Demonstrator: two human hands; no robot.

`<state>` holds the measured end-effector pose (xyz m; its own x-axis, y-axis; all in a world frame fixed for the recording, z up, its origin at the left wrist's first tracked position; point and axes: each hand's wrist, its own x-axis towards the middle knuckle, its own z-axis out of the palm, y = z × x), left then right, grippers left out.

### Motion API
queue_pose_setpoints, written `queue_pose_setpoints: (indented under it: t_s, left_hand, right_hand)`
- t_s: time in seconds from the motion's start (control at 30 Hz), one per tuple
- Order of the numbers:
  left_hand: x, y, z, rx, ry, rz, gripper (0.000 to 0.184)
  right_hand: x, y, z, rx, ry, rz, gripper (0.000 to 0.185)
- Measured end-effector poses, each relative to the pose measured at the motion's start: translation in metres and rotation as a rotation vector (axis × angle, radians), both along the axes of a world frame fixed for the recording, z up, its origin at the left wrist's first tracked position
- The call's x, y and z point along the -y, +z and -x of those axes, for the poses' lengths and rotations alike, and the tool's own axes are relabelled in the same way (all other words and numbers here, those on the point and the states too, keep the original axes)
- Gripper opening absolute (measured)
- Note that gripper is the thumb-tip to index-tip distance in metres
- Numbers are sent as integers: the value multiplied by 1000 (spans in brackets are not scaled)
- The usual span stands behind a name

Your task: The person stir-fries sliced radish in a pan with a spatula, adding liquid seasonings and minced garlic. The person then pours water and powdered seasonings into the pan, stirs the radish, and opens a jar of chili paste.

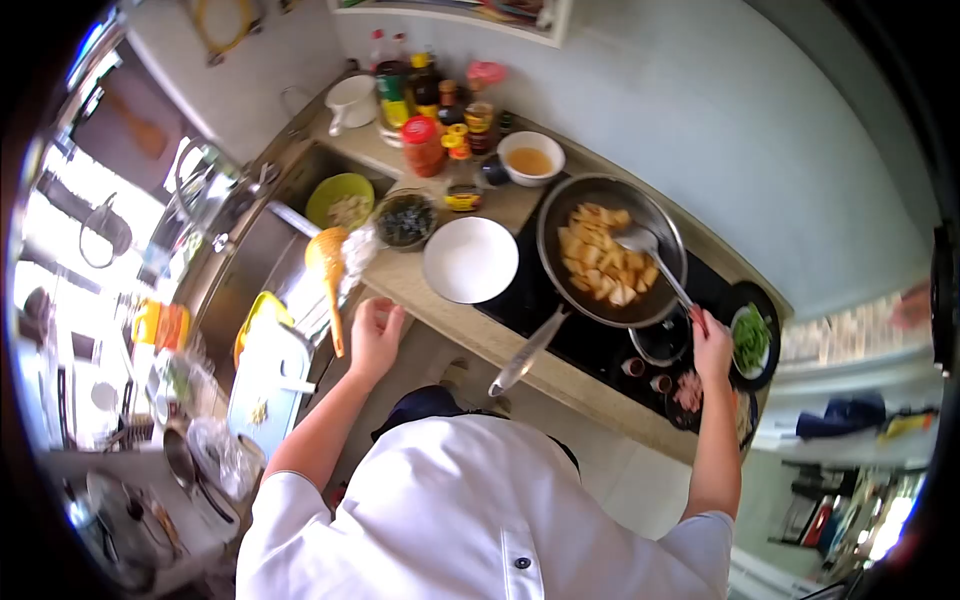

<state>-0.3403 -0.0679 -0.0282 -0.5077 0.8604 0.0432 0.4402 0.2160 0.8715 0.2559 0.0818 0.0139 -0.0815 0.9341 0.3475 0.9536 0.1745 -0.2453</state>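
Note:
My right hand (712,345) is closed around the red handle of a metal cooking spoon (638,240). The spoon's head rests among browned, chunky pieces of food (600,262) in a deep frying pan (558,215) on the black stove. The pan's metal handle points toward my body. My left hand (378,335) hangs by the counter edge, fingers loosely curled and apart, with nothing visible in it. Close beside it is an orange slotted spoon (328,275). A white plate (470,260) lies on the counter between my left hand and the pan.
A bowl of brownish liquid (530,160) and several sauce bottles (420,90) stand along the wall. Sliced greens (750,340) and pink meat (688,390) sit right of the stove. The sink (285,225) holds a green bowl (340,195); a cutting board (268,385) lies left.

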Motion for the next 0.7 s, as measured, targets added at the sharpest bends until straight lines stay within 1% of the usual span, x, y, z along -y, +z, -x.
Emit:
queue_pose_setpoints:
  t_s: [0.03,0.1,0.13,0.17,0.23,0.27,0.3,0.33,0.37,0.43,0.47,0.5,0.57,0.6,0.67,0.7]
  left_hand:
    - [4,-8,7,-10,-21,-49,26]
    - [5,0,20,134,39,-31,24]
    - [-3,3,31,217,99,2,24]
    - [-14,8,46,51,79,85,34]
    - [-56,13,71,71,108,111,41]
    - [-85,11,85,-19,79,106,42]
    - [-116,8,99,-110,49,100,44]
    - [-147,5,110,-145,22,62,47]
    - [-178,2,118,-179,-6,23,52]
    - [-241,-16,128,-289,24,-7,78]
    - [-268,-17,131,-217,-4,92,106]
    - [-294,-28,135,-186,-13,94,121]
    - [-338,-49,139,-136,-37,42,130]
    - [-354,-53,140,-118,-55,38,130]
    - [-375,-56,143,-18,-191,-6,127]
    - [-383,-58,144,-6,-205,-8,127]
  right_hand:
    - [1,8,3,72,-48,6,35]
    - [1,16,14,148,-78,-109,42]
    - [1,23,26,97,-106,-95,47]
    - [0,30,40,98,-89,-107,47]
    - [7,50,81,-9,-33,-167,46]
    - [13,58,108,-121,-15,-153,44]
    - [22,77,142,-81,65,-186,42]
    - [31,90,173,-104,122,-173,41]
    - [38,100,203,-124,177,-161,41]
    - [49,105,252,-151,266,-162,42]
    - [53,111,276,-146,325,-132,43]
    - [55,117,303,-141,380,-101,44]
    - [55,126,358,-138,461,-89,44]
    - [49,129,384,-158,510,-67,45]
    - [29,129,435,-182,562,-27,49]
    - [16,127,460,-194,585,-6,50]
